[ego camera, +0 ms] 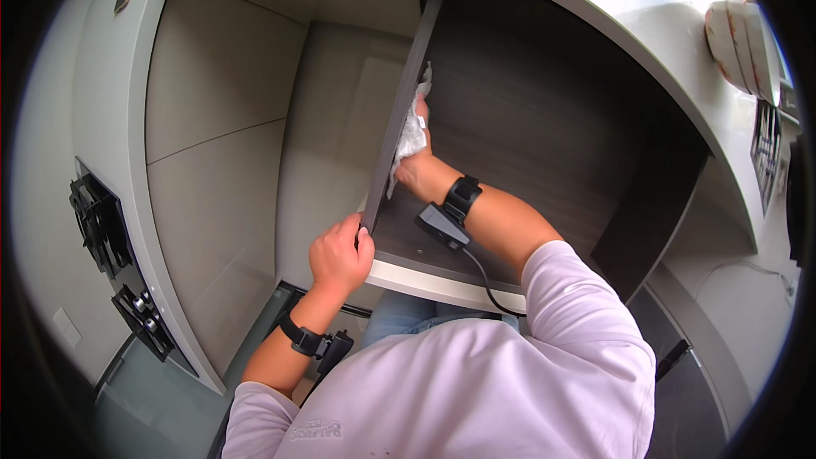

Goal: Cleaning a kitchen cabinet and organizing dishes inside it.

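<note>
My right hand (pixel 411 169) reaches into a dark wood-grain cabinet compartment (pixel 529 102). It holds a crumpled white cloth (pixel 413 134) against the inner face of the thin upright side panel (pixel 403 92) on the left. The cloth covers part of my fingers. At the near end of that panel, my left hand (pixel 341 252) grips its edge, with the thumb on top and some fingertips hidden. A pale front edge (pixel 446 284) of the compartment runs close to my body.
Left of the panel is a recess with grey cabinet walls (pixel 217 76). A black gas hob (pixel 99 223) is at far left. Stacked bowls (pixel 743 48) stand on the white countertop (pixel 663 19), upper right. A cable (pixel 481 271) hangs from the device (pixel 444 224) on my right wrist.
</note>
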`<state>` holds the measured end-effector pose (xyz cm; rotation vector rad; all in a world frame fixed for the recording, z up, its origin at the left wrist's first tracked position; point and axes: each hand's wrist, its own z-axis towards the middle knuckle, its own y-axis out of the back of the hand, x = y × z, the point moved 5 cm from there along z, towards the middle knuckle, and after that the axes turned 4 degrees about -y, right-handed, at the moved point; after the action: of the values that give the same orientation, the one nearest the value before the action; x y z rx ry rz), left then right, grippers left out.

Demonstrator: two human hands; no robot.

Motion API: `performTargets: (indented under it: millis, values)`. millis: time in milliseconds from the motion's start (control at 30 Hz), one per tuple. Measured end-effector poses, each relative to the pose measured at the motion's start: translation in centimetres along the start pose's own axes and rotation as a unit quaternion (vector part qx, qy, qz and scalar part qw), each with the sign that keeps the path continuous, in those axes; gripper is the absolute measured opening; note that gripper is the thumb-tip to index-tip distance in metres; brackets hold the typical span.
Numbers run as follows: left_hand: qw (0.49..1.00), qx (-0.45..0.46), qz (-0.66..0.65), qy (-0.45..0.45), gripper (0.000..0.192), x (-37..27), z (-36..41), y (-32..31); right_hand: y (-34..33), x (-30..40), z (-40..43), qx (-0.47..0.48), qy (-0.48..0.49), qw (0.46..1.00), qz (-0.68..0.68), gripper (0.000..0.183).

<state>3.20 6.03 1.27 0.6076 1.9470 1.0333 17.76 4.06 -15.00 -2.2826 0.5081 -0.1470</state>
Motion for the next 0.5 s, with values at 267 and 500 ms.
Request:
performTargets:
  millis: [267, 500]
  values:
    - [1.000, -0.024, -0.016, -0.002, 0.023, 0.1, -0.2, 0.0, 0.9, -0.1, -1.4, -0.114, -0.012, 0.978, -0.176, 0.105]
    - [0.999, -0.033, -0.009, -0.007, 0.023, 0.6, -0.2, 0.0, -1.7, -3.9, -5.9, -0.061, -0.045, 0.992, -0.104, 0.102]
